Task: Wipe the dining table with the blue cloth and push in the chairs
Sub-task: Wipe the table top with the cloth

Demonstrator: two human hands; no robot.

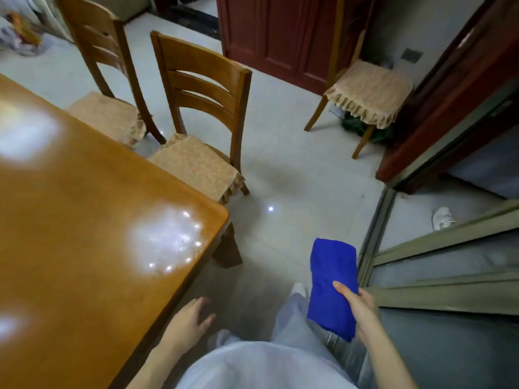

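Observation:
The glossy orange wooden dining table fills the left side, its near corner at centre. My right hand holds a folded blue cloth over the floor, to the right of the table and clear of it. My left hand hangs open beside the table's near edge, fingers spread, holding nothing. Two wooden chairs with beige cushions stand along the table's far side: the nearer chair has its seat partly under the table edge, the farther chair stands behind it.
A third cushioned chair stands apart near a dark red door. A sliding door track and glass panels run along the right. A white shoe lies beyond the track. The pale tiled floor lies between table and doors.

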